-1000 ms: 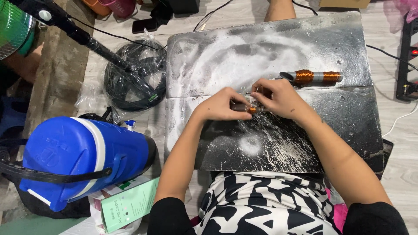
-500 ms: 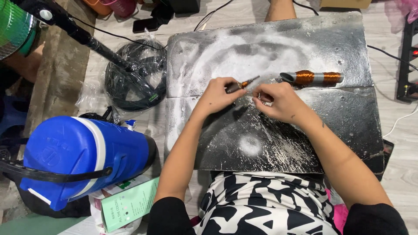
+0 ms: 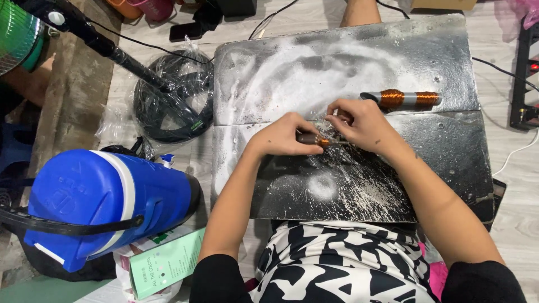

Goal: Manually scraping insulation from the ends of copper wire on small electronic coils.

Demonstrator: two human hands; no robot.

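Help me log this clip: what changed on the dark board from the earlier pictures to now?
The left hand raised its small copper-wound piece away from the board edge half a second ago and has brought it back down toward the person, level again. The right hand stayed close, fingertips at the piece's end. Nothing was let go. The larger copper-wound rod, the dark board and the blue jug stayed put.

By my left elbow lies a pale green rectangular carton [image 3: 166,262] with dark print, resting in a white plastic bag [image 3: 124,264] beneath the blue jug [image 3: 106,202].
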